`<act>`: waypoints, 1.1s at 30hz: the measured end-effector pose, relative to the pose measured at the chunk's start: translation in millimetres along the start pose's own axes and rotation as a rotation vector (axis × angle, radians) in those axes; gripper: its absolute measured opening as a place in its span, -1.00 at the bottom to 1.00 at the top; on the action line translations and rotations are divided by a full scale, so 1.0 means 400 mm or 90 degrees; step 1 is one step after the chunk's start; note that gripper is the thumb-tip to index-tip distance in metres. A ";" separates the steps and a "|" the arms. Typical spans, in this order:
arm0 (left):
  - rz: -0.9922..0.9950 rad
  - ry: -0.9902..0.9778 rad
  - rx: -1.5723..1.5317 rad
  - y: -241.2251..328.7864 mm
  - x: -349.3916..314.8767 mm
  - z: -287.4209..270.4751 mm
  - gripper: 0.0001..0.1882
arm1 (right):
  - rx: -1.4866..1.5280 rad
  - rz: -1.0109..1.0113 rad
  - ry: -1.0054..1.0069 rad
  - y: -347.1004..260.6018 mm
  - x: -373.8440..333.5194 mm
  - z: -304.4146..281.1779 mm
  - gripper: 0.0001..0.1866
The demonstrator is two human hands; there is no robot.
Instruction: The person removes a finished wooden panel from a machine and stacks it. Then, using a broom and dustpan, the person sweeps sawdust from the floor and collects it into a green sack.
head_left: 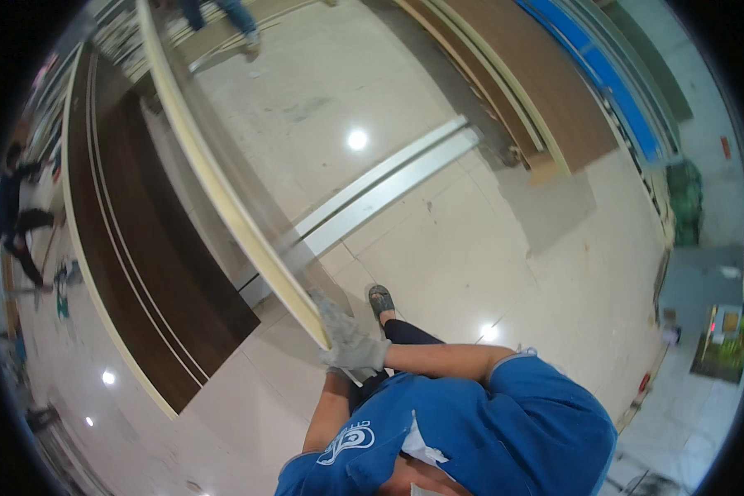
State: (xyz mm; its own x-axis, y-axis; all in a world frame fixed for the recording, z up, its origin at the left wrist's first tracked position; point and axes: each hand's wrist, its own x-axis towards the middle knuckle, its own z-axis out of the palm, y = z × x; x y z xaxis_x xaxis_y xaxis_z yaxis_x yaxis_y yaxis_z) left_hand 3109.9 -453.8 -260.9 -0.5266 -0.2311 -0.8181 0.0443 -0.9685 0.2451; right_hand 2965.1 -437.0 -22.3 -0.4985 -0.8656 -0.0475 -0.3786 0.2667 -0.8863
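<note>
Gripping pale-edged panel (215, 183), running lengthwise away, right of dark board (153, 231), with curled fingers of right hand (357, 345); cannot tell hidden left hand's hold.

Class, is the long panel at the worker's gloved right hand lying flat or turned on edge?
On edge: from above, the long panel at the gloved right hand shows mainly its narrow cream edge.

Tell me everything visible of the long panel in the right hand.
The long panel shows mainly its narrow edge, pale yellow with whitish borders, looking like board. It seems held on edge, running from the picture's upper left toward the blue shirt; the curve may be lens bend. The gray-gloved right hand grips its near end; whether the left hand touches it is hidden.
</note>
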 end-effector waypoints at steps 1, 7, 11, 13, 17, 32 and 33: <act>0.031 0.009 0.044 0.031 -0.020 -0.015 -0.43 | -0.001 -0.025 0.011 -0.002 0.003 -0.004 0.05; 0.199 0.184 0.262 0.322 -0.266 0.061 -0.38 | 0.107 0.066 -0.115 0.069 0.031 -0.127 -0.17; 0.489 0.090 0.350 0.402 -0.420 0.221 -0.43 | 0.134 0.223 -0.044 0.232 -0.087 -0.273 -0.32; 0.558 0.049 0.416 0.420 -0.453 0.284 -0.54 | 0.045 0.326 0.025 0.325 -0.231 -0.351 -0.33; 0.756 0.154 0.732 0.441 -0.489 0.363 -0.58 | -0.113 0.516 0.252 0.436 -0.614 -0.409 -0.48; 0.749 -0.367 1.107 -0.167 -0.409 0.881 -0.72 | 0.390 0.865 0.496 0.619 -1.466 -0.189 -0.65; 0.700 -0.455 1.055 -0.251 -0.339 0.881 -0.71 | 0.445 0.851 0.585 0.628 -1.503 -0.197 -0.66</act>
State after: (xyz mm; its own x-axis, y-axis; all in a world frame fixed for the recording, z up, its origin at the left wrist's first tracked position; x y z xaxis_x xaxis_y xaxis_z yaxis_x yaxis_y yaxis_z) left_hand 2877.8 -292.5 8.6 -0.9883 -0.0539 0.1427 0.0877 0.5653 0.8202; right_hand 3108.3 183.9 -179.9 -0.4889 0.3345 -0.8057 0.8685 0.1001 -0.4855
